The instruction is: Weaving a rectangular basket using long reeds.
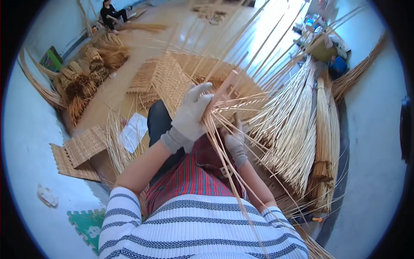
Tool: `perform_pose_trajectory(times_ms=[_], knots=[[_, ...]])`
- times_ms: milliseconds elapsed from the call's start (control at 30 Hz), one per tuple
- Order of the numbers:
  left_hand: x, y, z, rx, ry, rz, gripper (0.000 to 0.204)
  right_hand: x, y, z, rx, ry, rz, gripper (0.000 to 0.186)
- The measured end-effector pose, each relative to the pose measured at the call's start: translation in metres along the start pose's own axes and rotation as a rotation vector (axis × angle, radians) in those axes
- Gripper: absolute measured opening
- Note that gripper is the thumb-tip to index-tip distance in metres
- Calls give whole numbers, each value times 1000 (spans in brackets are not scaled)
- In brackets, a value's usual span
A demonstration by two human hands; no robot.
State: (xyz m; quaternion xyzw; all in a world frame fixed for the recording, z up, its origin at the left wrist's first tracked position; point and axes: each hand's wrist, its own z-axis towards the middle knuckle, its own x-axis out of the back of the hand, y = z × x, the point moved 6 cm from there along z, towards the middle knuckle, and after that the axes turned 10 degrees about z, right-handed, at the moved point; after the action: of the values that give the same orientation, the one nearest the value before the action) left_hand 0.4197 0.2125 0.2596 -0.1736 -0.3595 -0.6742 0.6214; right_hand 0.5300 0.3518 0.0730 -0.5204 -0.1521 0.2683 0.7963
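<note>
Rod [222, 90] against left hand [188, 115], strands [211, 128] between it and right hand [235, 144], grips unclear

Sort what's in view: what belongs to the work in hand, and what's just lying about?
Likely in the work:
- stick, at the left hand
- strands, around both hands
- woven panel, ahead
- pale bundle, probably stock

Apparently lying about:
- paper
- green mat

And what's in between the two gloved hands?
A bunch of thin tan strips passes between the left hand and the right hand; you can see it in the head view.
</note>
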Motion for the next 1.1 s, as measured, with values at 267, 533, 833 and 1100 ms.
perform_pose_trajectory(times_ms=[267, 533, 833, 1100], knots=[[-56, -176, 14, 159, 108, -146, 52, -26, 44, 41, -304, -458, -487, 100], [-44, -317, -43, 504, 41, -518, 48, -97, 47, 55, -223, -670, -757, 97], [-58, -447, -104, 741, 87, -535, 45, -187, 86, 76, -223, -929, -615, 77], [-76, -418, -165, 1045, 206, 195, 42, -264, 4, 219, 617, -480, -1107, 37]])
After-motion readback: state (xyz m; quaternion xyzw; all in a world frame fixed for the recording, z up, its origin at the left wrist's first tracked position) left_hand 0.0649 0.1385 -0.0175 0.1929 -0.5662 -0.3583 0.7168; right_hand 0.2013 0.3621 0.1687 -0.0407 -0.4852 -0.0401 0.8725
